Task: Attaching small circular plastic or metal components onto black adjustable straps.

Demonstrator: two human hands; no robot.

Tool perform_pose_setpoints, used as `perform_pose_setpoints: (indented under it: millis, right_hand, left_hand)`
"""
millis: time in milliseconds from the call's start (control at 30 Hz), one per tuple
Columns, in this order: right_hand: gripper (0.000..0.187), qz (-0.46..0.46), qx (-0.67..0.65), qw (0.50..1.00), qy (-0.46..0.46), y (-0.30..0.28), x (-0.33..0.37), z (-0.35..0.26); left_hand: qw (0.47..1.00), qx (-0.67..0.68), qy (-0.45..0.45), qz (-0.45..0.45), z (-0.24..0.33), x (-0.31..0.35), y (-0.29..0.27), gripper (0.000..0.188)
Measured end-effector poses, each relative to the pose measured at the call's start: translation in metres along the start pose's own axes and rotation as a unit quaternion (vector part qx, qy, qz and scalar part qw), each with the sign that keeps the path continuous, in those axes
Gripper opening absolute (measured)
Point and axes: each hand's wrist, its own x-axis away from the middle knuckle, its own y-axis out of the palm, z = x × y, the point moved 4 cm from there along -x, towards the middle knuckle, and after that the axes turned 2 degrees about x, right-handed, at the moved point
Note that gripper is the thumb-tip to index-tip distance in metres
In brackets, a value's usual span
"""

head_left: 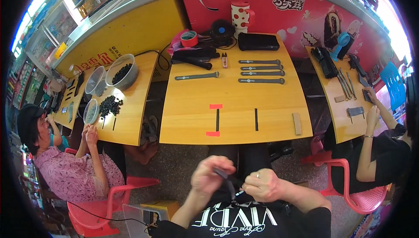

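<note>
Close to my body, past the near edge of the table, my left hand is closed on a dark strap that slants down toward the right. My right hand, wearing a ring, is closed in a fist beside it, where the strap's other part seems to run; the fingers hide its end. In front of me on the wooden table, a black strip lies between two pieces of red tape. To its right is a second black strip. Several grey straps with rounded ends lie further back, and one grey strap lies apart at left.
A tan block sits near the right edge. Behind are thread snips, a black case, a tape roll, a fan and a spotted cup. People work at side tables; the left one holds plastic tubs.
</note>
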Motion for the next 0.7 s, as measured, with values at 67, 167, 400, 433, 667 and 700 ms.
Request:
perform_pose_setpoints:
  millis: [67,167,400,433,667,700]
  right_hand:
    - [0.017,0.003,-0.059,0.997,0.052,-0.006,0.017,-0.005]
    - [0.019,0.014,-0.116,0.989,0.093,-0.022,0.030,-0.007]
    - [0.017,0.041,-0.173,0.978,0.106,-0.032,0.019,-0.008]
    - [0.016,0.073,-0.175,0.975,0.116,-0.047,0.016,-0.005]
    - [0.018,-0.013,-0.106,0.982,0.154,-0.036,-0.015,-0.002]
    - [0.018,-0.013,-0.096,0.987,0.128,-0.030,-0.024,-0.002]
  left_hand:
    - [0.968,0.249,0.024,0.029,0.034,0.005,-0.019,0.021]
    - [0.931,0.349,0.103,0.024,0.087,0.026,-0.049,0.020]
    - [0.929,0.189,0.314,0.060,0.260,0.099,-0.116,0.019]
    - [0.908,0.167,0.375,0.082,0.296,0.131,-0.143,0.017]
    - [0.723,-0.623,0.244,0.172,0.165,0.080,0.024,0.019]
    - [0.681,-0.699,0.217,0.010,0.134,0.059,0.033,0.026]
